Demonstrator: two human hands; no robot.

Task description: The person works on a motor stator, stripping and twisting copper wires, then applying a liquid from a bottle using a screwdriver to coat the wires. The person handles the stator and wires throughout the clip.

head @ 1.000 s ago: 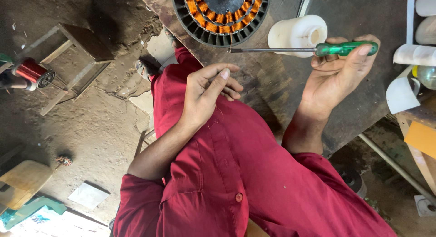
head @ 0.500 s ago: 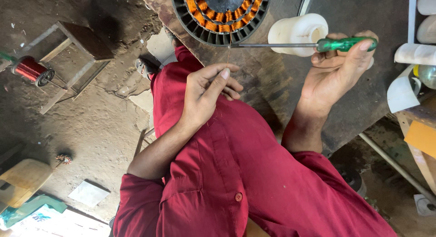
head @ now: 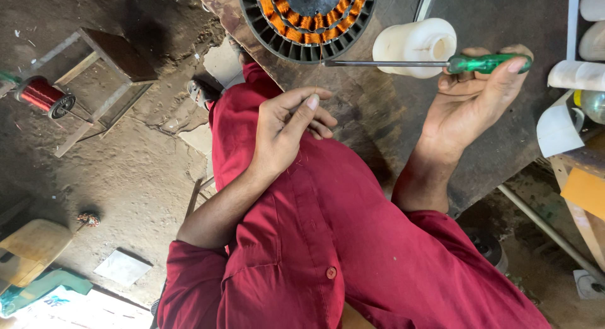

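Gripping the green screwdriver point(head: 428, 63) tight in the right hand point(head: 469, 105), keeping its metal tip at the edge of the round motor part point(head: 302, 29), likely for guiding the orange coils. Pinching a thin wire point(head: 321, 74) in the left hand point(head: 283, 130), fingers closed narrow, likely pulling it straight. Leaning over the dark counter point(head: 378, 127). Barely showing that wire. Cutting off the motor part's top at the picture edge, and half hiding the white spool point(head: 409, 45) behind the screwdriver.

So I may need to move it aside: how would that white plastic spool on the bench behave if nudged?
The white spool lies on its side on the workbench, so it would probably roll. It looks like hollow plastic, likely light. The screwdriver in the right hand crosses it and might block it.
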